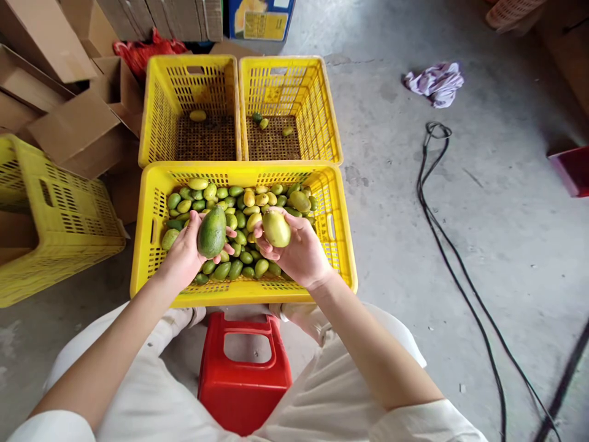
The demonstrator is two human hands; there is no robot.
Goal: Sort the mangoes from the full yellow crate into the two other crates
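Observation:
My left hand (184, 250) is wrapped from beneath round a dark green, smooth oval fruit (212, 232). In my right hand (304, 253) rests a pale yellow-green oval fruit (276, 229), gripped by the fingers. Both hands hover side by side over a wide yellow crate (243, 297). Inside it lies a heap of similar fruit, mostly small, some green and some yellowish; a larger yellow-green fruit (300, 201) sits at the heap's right. My hands hide part of the heap.
Behind the wide crate stand two deeper yellow crates (193, 147) (317, 92) with a few fruits on their floors. Cardboard boxes (78, 132) and another yellow crate (78, 202) are at left. A red stool (243, 393) is between my legs. Right: black cable (442, 227), crumpled cloth (436, 83).

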